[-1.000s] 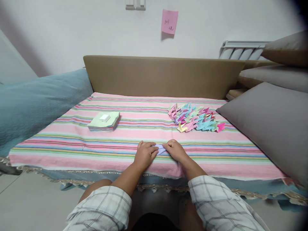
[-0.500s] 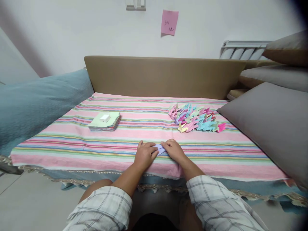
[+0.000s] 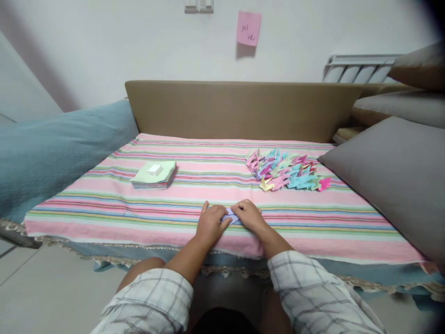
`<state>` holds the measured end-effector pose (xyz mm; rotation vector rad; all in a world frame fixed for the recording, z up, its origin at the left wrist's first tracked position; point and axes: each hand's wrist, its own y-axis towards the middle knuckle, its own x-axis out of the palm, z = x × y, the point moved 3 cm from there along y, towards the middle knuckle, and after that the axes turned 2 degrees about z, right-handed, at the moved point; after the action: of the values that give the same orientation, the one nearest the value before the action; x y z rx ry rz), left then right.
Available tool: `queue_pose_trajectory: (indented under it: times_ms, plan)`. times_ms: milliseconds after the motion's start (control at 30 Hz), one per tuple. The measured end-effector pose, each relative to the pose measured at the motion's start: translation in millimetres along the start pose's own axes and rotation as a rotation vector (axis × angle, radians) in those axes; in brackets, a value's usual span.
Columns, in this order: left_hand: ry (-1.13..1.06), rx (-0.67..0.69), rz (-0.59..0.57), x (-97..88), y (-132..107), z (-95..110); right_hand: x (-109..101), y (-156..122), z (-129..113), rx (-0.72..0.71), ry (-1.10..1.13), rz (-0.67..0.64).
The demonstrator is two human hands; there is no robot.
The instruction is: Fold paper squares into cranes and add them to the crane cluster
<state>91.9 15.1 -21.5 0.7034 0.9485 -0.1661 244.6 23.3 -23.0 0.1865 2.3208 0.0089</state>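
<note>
A small piece of folded lilac origami paper (image 3: 233, 216) lies on the striped cloth near the front edge of the seat, between my two hands. My left hand (image 3: 210, 224) grips its left end, the thumb and fingers closing on the paper. At the right end, my right hand (image 3: 248, 215) pinches the paper with thumb and forefinger. Parts of the paper are hidden under the fingers. Beyond my right hand sits a cluster of folded paper cranes (image 3: 288, 171) in pink, blue, green, yellow and purple.
To the left stands a stack of square paper sheets (image 3: 155, 181) with a small white block (image 3: 155, 170) on top. Grey cushions (image 3: 385, 176) pile up on the right. A blue armrest (image 3: 69, 144) bounds the left, and a brown backrest (image 3: 229, 109) the far side.
The right hand's fingers have shifted slightly left over the lilac paper, and the hands are a little closer together. The camera view has shifted slightly.
</note>
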Motion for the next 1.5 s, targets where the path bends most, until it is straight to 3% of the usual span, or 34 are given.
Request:
queue_pose_trajectory:
  times_ms: [500, 700, 833, 967, 1267, 1500]
  plan:
    - [0.061, -0.074, 0.031, -2.8, -2.8, 0.9, -3.4, 2.6, 10.4, -0.062, 0.023, 0.009]
    - [-0.002, -0.150, 0.002, -10.3, -2.2, 0.6, -4.3, -1.6, 9.3, -0.118, -0.041, 0.085]
    - [-0.017, -0.167, -0.002, -13.3, -3.0, -1.1, -10.9, -13.7, -5.9, -0.346, -0.108, 0.231]
    - [-0.024, -0.178, -0.005, -16.1, -1.2, -3.5, -8.2, -23.0, -16.5, -0.535, -0.192, 0.132]
    - [-0.013, -0.207, -0.051, -26.1, 6.2, -20.9, 0.0, -21.5, -12.2, -0.521, -0.238, 0.127]
    - [0.065, -0.235, -0.062, -24.8, 7.4, -16.4, 2.6, -23.4, -12.8, -0.551, -0.258, 0.130]
